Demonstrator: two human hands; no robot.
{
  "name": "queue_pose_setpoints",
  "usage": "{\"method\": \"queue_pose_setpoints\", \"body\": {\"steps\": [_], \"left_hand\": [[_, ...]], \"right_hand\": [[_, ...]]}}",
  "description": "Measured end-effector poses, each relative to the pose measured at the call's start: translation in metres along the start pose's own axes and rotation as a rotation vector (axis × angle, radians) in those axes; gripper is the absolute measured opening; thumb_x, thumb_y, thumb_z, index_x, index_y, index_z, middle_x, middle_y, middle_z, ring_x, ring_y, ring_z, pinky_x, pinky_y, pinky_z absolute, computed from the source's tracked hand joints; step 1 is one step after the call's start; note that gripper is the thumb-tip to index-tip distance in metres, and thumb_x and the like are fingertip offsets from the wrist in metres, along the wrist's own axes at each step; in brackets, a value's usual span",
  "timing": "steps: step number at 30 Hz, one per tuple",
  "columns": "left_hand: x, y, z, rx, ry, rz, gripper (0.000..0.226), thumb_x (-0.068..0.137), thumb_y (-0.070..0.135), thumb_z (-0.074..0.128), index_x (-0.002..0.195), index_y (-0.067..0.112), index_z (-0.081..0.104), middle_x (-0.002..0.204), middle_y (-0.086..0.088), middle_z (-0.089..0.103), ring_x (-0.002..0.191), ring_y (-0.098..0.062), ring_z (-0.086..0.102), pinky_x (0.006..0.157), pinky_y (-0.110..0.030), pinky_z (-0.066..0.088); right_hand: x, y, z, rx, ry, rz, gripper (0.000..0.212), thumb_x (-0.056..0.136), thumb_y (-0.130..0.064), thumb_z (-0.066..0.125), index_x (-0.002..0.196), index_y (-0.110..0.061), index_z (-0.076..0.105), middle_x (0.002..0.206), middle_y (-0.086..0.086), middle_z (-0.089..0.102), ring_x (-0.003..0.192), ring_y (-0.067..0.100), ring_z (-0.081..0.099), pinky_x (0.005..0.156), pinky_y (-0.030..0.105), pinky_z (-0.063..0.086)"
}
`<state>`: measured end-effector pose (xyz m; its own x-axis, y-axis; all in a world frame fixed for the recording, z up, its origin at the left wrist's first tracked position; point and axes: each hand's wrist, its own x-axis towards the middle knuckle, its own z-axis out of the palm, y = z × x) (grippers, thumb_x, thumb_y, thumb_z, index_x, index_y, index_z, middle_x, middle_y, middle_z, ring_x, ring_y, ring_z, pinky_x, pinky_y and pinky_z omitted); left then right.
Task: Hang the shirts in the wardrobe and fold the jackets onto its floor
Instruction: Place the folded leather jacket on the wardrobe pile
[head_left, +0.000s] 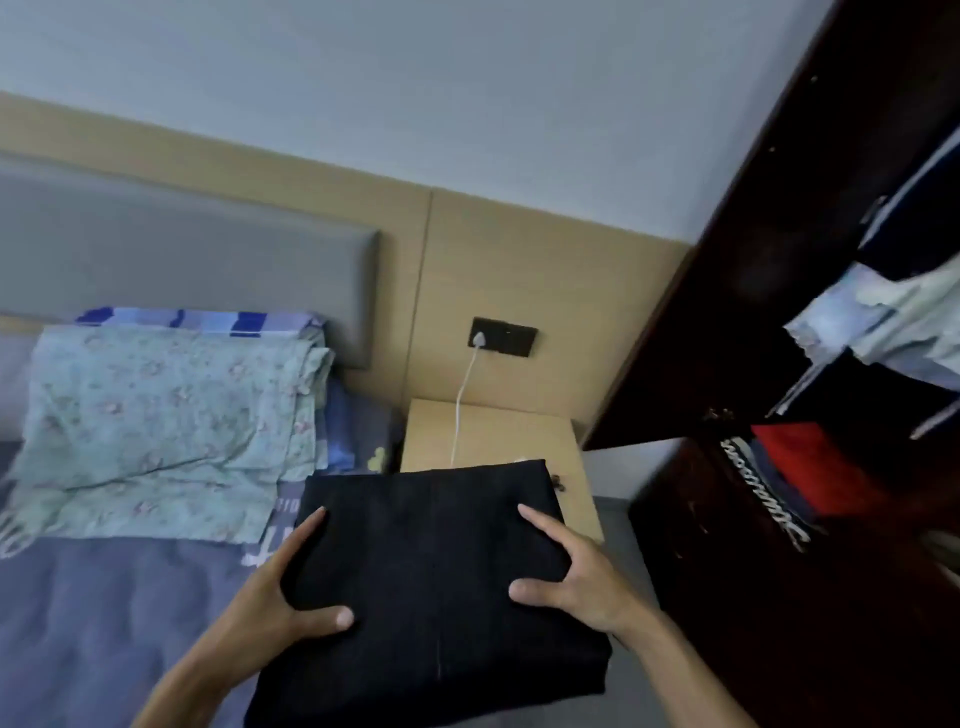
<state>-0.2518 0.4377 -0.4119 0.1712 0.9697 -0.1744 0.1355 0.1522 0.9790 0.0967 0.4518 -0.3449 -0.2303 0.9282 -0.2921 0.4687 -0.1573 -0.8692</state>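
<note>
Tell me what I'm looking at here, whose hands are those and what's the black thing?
No machine here: the picture comes from a camera worn on a person's head, looking down, so you see their own two arms. The left hand and right hand hold a folded dark jacket, one on each side, thumbs on top. Under and to the left is a bed with a flowery green pillow. Behind the jacket stands a small bedside table with a white cable plugged into the wall. On the right is a dark wardrobe, open, with clothes inside.
</note>
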Motion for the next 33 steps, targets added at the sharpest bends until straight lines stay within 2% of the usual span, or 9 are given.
{"method": "queue_pose_setpoints", "body": {"steps": [4, 7, 12, 14, 18, 21, 24, 28, 33], "left_hand": [[0.090, 0.048, 0.084, 0.120, -0.207, 0.041, 0.131, 0.022, 0.063, 0.094, 0.138, 0.046, 0.035, 0.127, 0.019, 0.057, 0.105, 0.012, 0.060, 0.081, -0.005, 0.046], [0.167, 0.082, 0.167, 0.201, -0.380, 0.063, 0.137, 0.024, 0.061, 0.095, 0.143, 0.043, 0.029, 0.133, 0.014, 0.053, 0.112, 0.004, 0.058, 0.085, -0.005, 0.044], [0.282, 0.118, 0.296, 0.196, -0.550, 0.088, 0.132, 0.044, 0.035, 0.100, 0.151, 0.042, 0.023, 0.134, 0.016, 0.052, 0.113, -0.001, 0.059, 0.084, -0.013, 0.049], [0.320, 0.131, 0.337, 0.201, -0.599, 0.101, 0.134, 0.040, 0.043, 0.099, 0.149, 0.046, 0.022, 0.134, 0.017, 0.052, 0.115, -0.001, 0.059, 0.089, -0.018, 0.048], [0.400, 0.152, 0.410, 0.272, -0.671, 0.174, 0.140, 0.033, 0.056, 0.096, 0.149, 0.050, 0.018, 0.130, 0.026, 0.052, 0.113, 0.010, 0.056, 0.102, -0.023, 0.044], [0.468, 0.167, 0.465, 0.339, -0.751, 0.239, 0.142, 0.032, 0.055, 0.096, 0.149, 0.053, 0.016, 0.133, 0.027, 0.049, 0.119, 0.010, 0.052, 0.105, -0.022, 0.040], [0.541, 0.176, 0.522, 0.381, -0.867, 0.279, 0.136, 0.036, 0.050, 0.097, 0.143, 0.061, 0.013, 0.129, 0.033, 0.045, 0.114, 0.017, 0.050, 0.106, -0.023, 0.040], [0.634, 0.158, 0.623, 0.411, -0.882, 0.357, 0.129, 0.036, 0.057, 0.095, 0.137, 0.072, 0.016, 0.134, 0.009, 0.053, 0.121, -0.010, 0.055, 0.109, -0.039, 0.043], [0.701, 0.122, 0.732, 0.427, -0.934, 0.480, 0.127, 0.036, 0.058, 0.093, 0.134, 0.076, 0.014, 0.144, 0.002, 0.047, 0.130, -0.018, 0.049, 0.111, -0.044, 0.040]], "right_hand": [[-0.028, 0.040, -0.089, 0.085, 0.187, 0.070, 0.096, 0.053, -0.051, 0.093, 0.137, -0.050, 0.046, 0.138, -0.022, 0.052, 0.123, -0.004, 0.053, 0.105, 0.025, 0.046], [-0.039, 0.074, -0.163, 0.127, 0.350, 0.102, 0.093, 0.052, -0.051, 0.094, 0.133, -0.053, 0.049, 0.138, -0.021, 0.053, 0.123, -0.005, 0.053, 0.105, 0.026, 0.045], [-0.029, 0.127, -0.281, 0.124, 0.542, 0.130, 0.091, 0.051, -0.048, 0.093, 0.131, -0.056, 0.048, 0.138, -0.021, 0.053, 0.125, -0.007, 0.050, 0.110, 0.027, 0.041], [-0.021, 0.143, -0.317, 0.124, 0.603, 0.136, 0.094, 0.050, -0.051, 0.092, 0.132, -0.058, 0.046, 0.139, -0.019, 0.053, 0.127, -0.004, 0.049, 0.111, 0.033, 0.041], [0.002, 0.169, -0.371, 0.164, 0.733, 0.182, 0.097, 0.048, -0.054, 0.092, 0.131, -0.063, 0.043, 0.139, -0.019, 0.054, 0.128, -0.003, 0.049, 0.110, 0.035, 0.042], [0.029, 0.190, -0.410, 0.186, 0.843, 0.237, 0.101, 0.044, -0.059, 0.092, 0.129, -0.070, 0.038, 0.142, -0.019, 0.051, 0.132, 0.000, 0.046, 0.112, 0.038, 0.041], [0.065, 0.215, -0.446, 0.173, 0.949, 0.298, 0.106, 0.041, -0.063, 0.091, 0.129, -0.073, 0.033, 0.146, -0.018, 0.046, 0.135, 0.002, 0.043, 0.112, 0.039, 0.040], [0.124, 0.270, -0.487, 0.100, 1.129, 0.344, 0.116, 0.046, -0.066, 0.087, 0.142, -0.063, 0.021, 0.154, -0.011, 0.033, 0.146, 0.013, 0.025, 0.118, 0.042, 0.031], [0.169, 0.337, -0.540, -0.011, 1.274, 0.503, 0.115, 0.059, -0.064, 0.082, 0.148, -0.057, 0.009, 0.162, 0.006, 0.020, 0.150, 0.024, 0.010, 0.118, 0.048, 0.026]]}}
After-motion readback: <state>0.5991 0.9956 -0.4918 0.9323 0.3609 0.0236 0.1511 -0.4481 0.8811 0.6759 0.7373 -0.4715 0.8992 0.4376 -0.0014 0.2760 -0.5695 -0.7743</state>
